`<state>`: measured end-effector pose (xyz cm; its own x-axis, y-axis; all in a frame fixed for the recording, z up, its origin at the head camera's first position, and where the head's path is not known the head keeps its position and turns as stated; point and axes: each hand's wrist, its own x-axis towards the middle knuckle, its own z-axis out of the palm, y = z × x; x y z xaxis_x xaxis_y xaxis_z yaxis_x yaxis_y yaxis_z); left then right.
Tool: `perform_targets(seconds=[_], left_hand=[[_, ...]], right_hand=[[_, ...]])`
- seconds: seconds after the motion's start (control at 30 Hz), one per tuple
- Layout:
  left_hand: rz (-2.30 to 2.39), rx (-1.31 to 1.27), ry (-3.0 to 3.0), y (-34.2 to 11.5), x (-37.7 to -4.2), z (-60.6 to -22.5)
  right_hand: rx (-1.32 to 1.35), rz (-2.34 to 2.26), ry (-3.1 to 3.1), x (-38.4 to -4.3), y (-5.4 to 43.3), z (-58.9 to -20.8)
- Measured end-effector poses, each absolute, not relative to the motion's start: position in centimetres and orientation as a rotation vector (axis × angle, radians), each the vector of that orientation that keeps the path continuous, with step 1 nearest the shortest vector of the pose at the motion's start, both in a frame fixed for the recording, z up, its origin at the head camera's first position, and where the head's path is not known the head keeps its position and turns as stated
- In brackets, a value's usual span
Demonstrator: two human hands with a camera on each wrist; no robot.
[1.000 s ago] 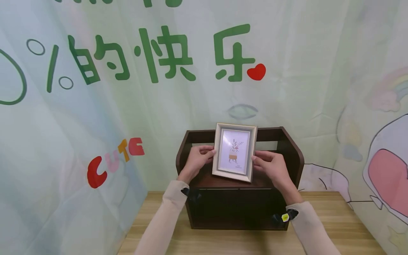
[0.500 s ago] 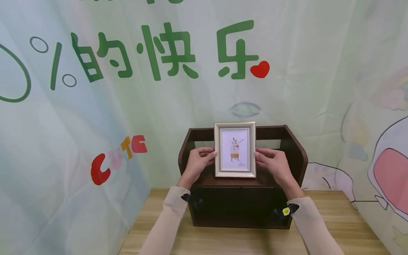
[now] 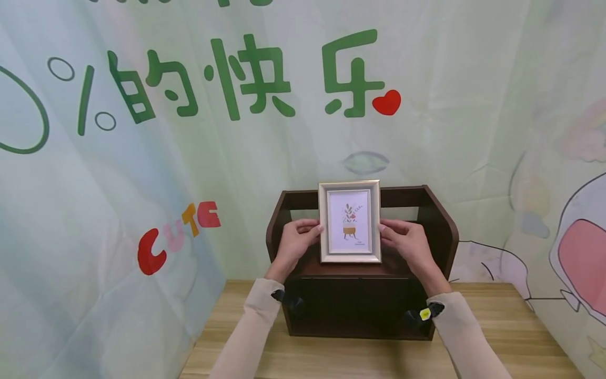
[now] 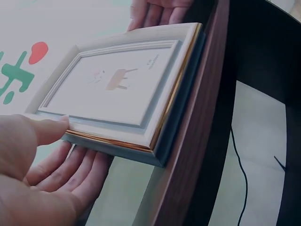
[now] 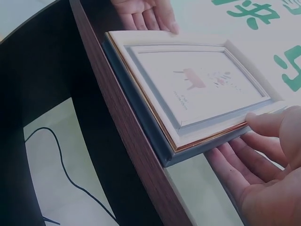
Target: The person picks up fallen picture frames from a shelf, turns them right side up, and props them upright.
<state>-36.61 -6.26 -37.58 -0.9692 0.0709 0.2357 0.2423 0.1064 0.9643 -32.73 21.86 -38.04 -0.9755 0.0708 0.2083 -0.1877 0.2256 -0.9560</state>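
A cream picture frame (image 3: 349, 258) with a potted-plant print stands upright on the top shelf of a dark brown wooden rack (image 3: 360, 271). My left hand (image 3: 294, 243) pinches its left edge, thumb at the front and fingers behind. On the opposite edge my right hand (image 3: 409, 246) pinches it the same way. In the left wrist view the bottom edge of the picture frame (image 4: 157, 136) is right at the shelf board (image 4: 188, 155). The right wrist view shows the dark side of the picture frame (image 5: 141, 122) along the same board.
The rack stands on a wood-grain table (image 3: 341, 360), against a pale green printed curtain (image 3: 265, 158). Its side panels (image 3: 442, 226) rise on both sides of the hands. A thin black cable (image 5: 66, 172) shows through an opening in the wrist views.
The picture frame was tilted a second ago and now stands straight on the shelf. Both hands have kept their hold on its edges. Over the last half second almost nothing has moved.
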Motion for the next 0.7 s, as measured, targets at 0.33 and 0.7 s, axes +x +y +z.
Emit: perform_targets(seconds=[0.33, 0.7], left_hand=[[-1.263, -0.491, -2.437, -9.3, -31.1, -35.1], [-0.635, -0.725, -2.274, -14.8, -26.9, -35.4]], right_hand=[[0.18, 1.43, -2.18, -27.7, 22.6, -36.5], [0.347, 1.066, -1.969, -22.0, 28.1, -36.9]])
